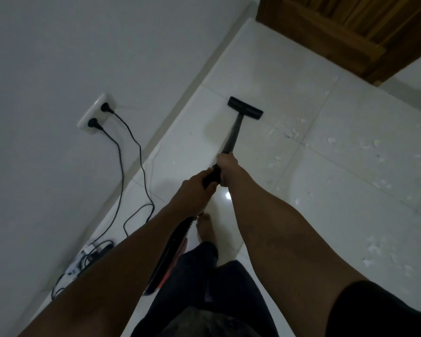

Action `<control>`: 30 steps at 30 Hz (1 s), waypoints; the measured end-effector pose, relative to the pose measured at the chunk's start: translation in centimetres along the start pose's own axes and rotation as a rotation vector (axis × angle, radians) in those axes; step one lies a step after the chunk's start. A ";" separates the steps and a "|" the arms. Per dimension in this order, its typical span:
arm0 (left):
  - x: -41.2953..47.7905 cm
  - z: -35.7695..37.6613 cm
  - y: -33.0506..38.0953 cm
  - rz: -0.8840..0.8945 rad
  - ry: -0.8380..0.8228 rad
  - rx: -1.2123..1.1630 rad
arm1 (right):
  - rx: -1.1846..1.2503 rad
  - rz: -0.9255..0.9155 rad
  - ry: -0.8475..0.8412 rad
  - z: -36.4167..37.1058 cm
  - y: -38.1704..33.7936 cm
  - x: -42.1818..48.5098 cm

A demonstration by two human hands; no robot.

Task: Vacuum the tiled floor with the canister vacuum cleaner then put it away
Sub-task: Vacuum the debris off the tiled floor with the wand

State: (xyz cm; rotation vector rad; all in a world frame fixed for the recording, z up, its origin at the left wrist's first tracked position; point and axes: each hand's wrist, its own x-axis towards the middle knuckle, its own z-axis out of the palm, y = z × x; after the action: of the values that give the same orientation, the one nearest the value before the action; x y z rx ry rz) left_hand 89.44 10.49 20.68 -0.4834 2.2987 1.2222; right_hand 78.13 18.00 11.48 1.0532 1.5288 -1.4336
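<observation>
The glossy white tiled floor [326,190] fills most of the view and meets a plain white wall [58,57] along a pale skirting line on the left. A dark brown wooden door [345,32] stands at the top right corner. The straight black vacuum wand [232,132] slants forward from the hands to a flat black rectangular floor nozzle [245,107], which rests on the tiles just beside the skirting. A black ribbed hose [170,249] drops from the rear of the wand beside the person's dark trousers, with a red-orange part, too hidden to identify, behind it. The right hand [225,169] is forward on the wand, fingers closed around it; the left hand [192,193] sits just behind, fingers closed around the black handle end. A bare foot [206,227] stands on the tiles below the hands. Scattered small white paper scraps [374,152] lie on the tiles to the right, well apart from the nozzle. On the wall, a white double socket plate [96,114] carries two black plugs, whose black cables [131,152] trail down to a white power strip [83,259] on the floor by the skirting.
</observation>
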 end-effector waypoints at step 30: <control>34.9 -2.5 18.0 -0.006 -0.141 0.024 | 0.034 -0.037 -0.030 -5.9 -32.7 20.0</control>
State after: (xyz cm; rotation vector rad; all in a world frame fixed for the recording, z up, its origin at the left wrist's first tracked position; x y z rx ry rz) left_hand 50.92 15.31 13.99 -0.3830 2.1888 1.1853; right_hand 40.44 24.34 4.91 1.0241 1.5149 -1.4997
